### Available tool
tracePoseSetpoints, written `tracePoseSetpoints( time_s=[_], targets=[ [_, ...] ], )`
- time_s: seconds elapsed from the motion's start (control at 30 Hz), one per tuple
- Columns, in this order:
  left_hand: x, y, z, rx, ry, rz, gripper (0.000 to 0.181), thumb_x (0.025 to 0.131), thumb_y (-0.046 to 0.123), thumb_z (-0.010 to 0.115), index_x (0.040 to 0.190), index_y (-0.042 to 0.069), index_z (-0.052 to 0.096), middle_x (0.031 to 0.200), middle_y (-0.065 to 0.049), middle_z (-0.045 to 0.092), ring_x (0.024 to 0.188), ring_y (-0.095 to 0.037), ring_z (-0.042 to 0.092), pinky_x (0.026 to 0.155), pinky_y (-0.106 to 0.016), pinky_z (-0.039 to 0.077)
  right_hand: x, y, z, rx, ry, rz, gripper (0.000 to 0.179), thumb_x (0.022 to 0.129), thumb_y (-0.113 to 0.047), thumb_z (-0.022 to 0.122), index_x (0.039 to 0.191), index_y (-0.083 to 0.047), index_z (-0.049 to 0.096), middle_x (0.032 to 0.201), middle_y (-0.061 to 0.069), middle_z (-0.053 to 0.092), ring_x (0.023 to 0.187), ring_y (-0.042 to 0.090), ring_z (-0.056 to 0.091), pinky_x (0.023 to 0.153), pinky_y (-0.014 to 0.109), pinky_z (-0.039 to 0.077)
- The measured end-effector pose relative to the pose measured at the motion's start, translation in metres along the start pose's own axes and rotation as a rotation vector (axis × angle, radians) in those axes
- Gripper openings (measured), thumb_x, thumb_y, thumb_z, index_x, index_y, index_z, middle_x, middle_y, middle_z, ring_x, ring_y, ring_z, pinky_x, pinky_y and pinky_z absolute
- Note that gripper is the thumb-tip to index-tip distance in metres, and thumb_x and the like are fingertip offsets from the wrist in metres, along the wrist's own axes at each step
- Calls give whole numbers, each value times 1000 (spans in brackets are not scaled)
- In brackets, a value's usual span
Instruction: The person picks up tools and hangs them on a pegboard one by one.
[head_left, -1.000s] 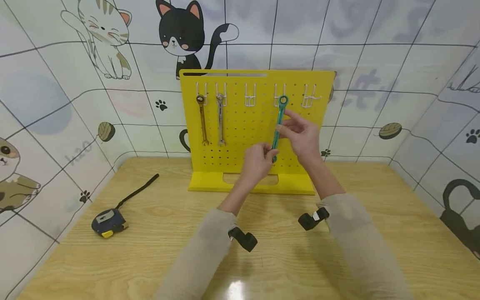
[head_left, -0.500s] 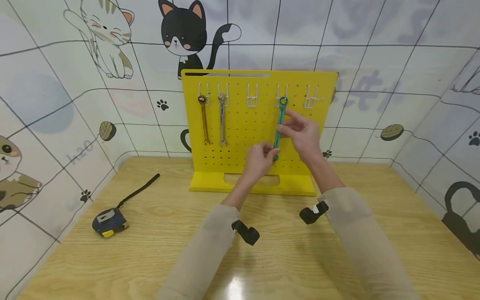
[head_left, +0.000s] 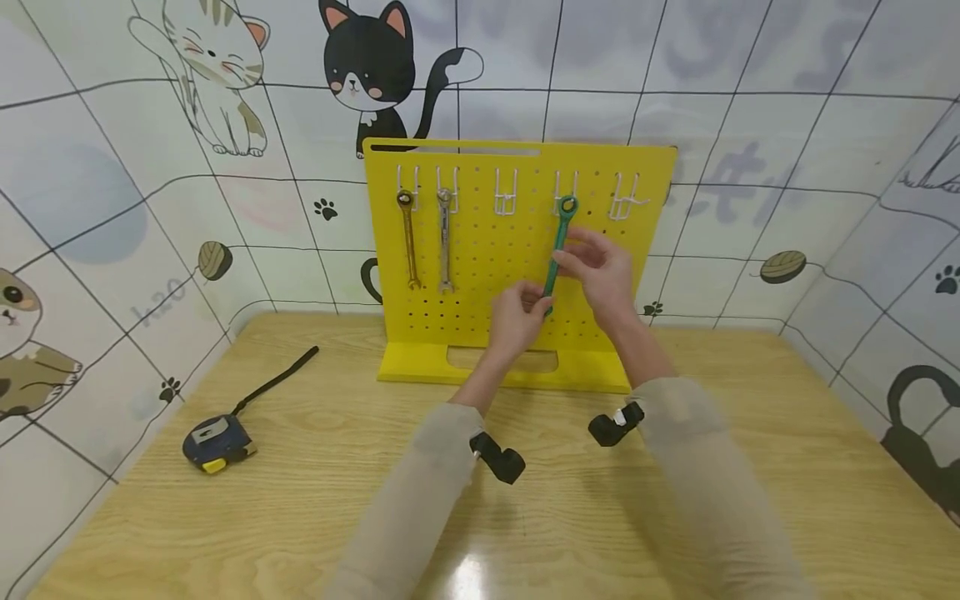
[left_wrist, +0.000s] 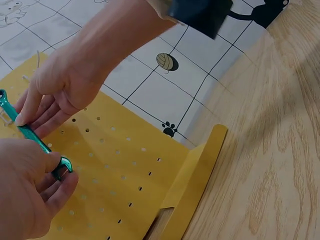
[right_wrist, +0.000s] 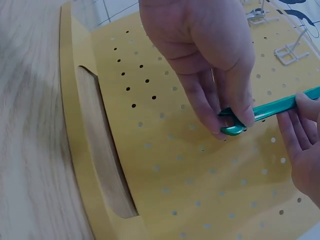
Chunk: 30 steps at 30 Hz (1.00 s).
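A green combination wrench (head_left: pixel 558 250) is held at a slight tilt in front of the yellow pegboard (head_left: pixel 480 250), ring end up. Its ring lies in front of a white wire hook (head_left: pixel 575 183); whether it hangs on the hook cannot be told. My left hand (head_left: pixel 517 321) pinches the lower, open-jaw end, seen close in the left wrist view between thumb and fingers. Higher on the shaft, my right hand (head_left: pixel 606 283) grips the wrench (right_wrist: pixel 275 107) with thumb and fingertips. A brass-coloured wrench (head_left: pixel 408 246) and a silver wrench (head_left: pixel 444 246) hang on the two left hooks.
Wire hooks without tools are at the middle (head_left: pixel 506 196) and far right (head_left: pixel 626 200) of the board. A blue tape measure (head_left: pixel 217 442) with a black strap lies on the wooden table (head_left: pixel 315 500) at left. Tiled, cat-patterned walls (head_left: pixel 720 125) surround the board.
Both hands keep their hold. The wrench has shifted only slightly: its lower end sits a little higher, and its ring is slightly farther left relative to the hook.
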<state>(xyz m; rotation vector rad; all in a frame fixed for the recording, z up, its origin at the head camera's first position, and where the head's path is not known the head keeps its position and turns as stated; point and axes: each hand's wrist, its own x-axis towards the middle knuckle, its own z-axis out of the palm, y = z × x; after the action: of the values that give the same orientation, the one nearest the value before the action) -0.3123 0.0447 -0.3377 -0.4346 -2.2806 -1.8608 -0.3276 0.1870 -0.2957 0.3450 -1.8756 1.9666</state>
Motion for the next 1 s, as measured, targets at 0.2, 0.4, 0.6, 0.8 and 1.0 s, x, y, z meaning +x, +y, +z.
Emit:
tracePoseSetpoints(
  time_s=[0.2,0.4,0.6,0.8,1.0],
  targets=[
    [3,-2,2,-112,6,-84,16,99,10,66,111,0,68,104,-10,69,95,-24,70,78,-28,58,-2,11,2,59,45,-8,25,91,-9,76,114,-2,70,97,1,71,87,15,69,81,26,57],
    [2,-3,2,-221,-7,-166,17,98,7,66,113,-1,69,104,-10,69,95,-22,69,87,-35,57,-7,18,6,47,95,3,26,92,-13,76,115,-3,71,99,1,70,91,16,67,84,27,56],
    [1,-6,1,-295,-38,-207,19,98,4,65,115,-4,67,103,-12,68,95,-25,70,82,-29,58,-18,28,3,21,97,90,29,94,-13,74,120,-1,68,104,1,69,95,17,65,87,27,54],
    [-4,-12,-7,-236,-144,-200,30,101,7,62,129,-2,61,116,-15,64,103,-29,66,87,-39,57,-28,32,-3,69,44,155,35,97,-11,70,128,3,62,113,1,66,99,17,63,90,28,53],
    [-10,-18,-16,-201,-241,-209,40,103,11,60,141,3,53,128,-17,62,114,-30,62,95,-48,53,-34,33,-4,97,8,193,35,97,-12,70,128,1,62,115,1,65,105,16,60,92,31,52]
  ],
)
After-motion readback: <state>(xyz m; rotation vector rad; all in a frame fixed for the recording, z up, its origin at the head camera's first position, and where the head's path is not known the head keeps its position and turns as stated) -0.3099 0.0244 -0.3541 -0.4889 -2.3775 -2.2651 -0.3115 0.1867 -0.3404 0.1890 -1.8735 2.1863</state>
